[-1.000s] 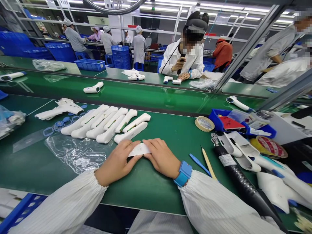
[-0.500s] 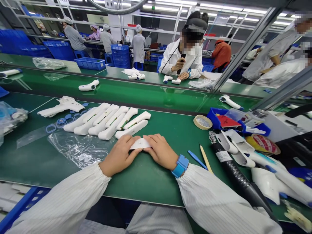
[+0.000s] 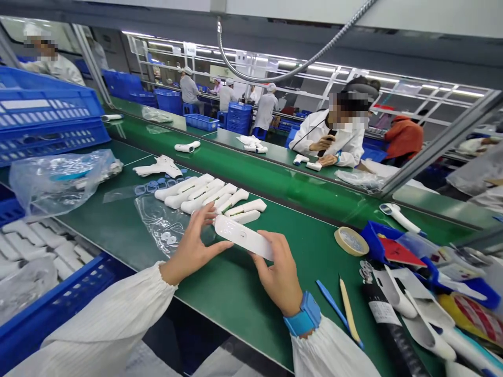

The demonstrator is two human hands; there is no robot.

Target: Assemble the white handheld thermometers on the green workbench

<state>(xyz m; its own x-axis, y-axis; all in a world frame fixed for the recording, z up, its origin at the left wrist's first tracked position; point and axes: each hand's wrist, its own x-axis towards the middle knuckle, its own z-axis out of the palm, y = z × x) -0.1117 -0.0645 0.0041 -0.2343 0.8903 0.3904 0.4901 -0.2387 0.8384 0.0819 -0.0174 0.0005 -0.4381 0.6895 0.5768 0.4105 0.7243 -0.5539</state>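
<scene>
In the head view, my right hand (image 3: 278, 269) grips the right end of a long white plastic thermometer housing (image 3: 243, 235), its smooth face tilted up toward me. My left hand (image 3: 196, 242) is open at the housing's left end, thumb and fingers spread apart; whether it touches the housing I cannot tell. Just beyond lies a slanted row of white thermometer housings (image 3: 196, 193), several with green circuit boards showing along their open sides. A clear plastic bag (image 3: 157, 222) with small white parts lies left of my left hand.
A roll of tape (image 3: 351, 241), a blue pry tool (image 3: 332, 303) and a cream-coloured stick tool (image 3: 349, 309) lie to the right. Blue crates (image 3: 47, 112) stand at left. A green conveyor (image 3: 255, 162) runs behind the bench; across it a person (image 3: 334, 131) sits working.
My left hand has loosened and spread its fingers, while my right hand has turned the housing and raised it into fuller view. The camera has swung left, bringing the crates into sight.
</scene>
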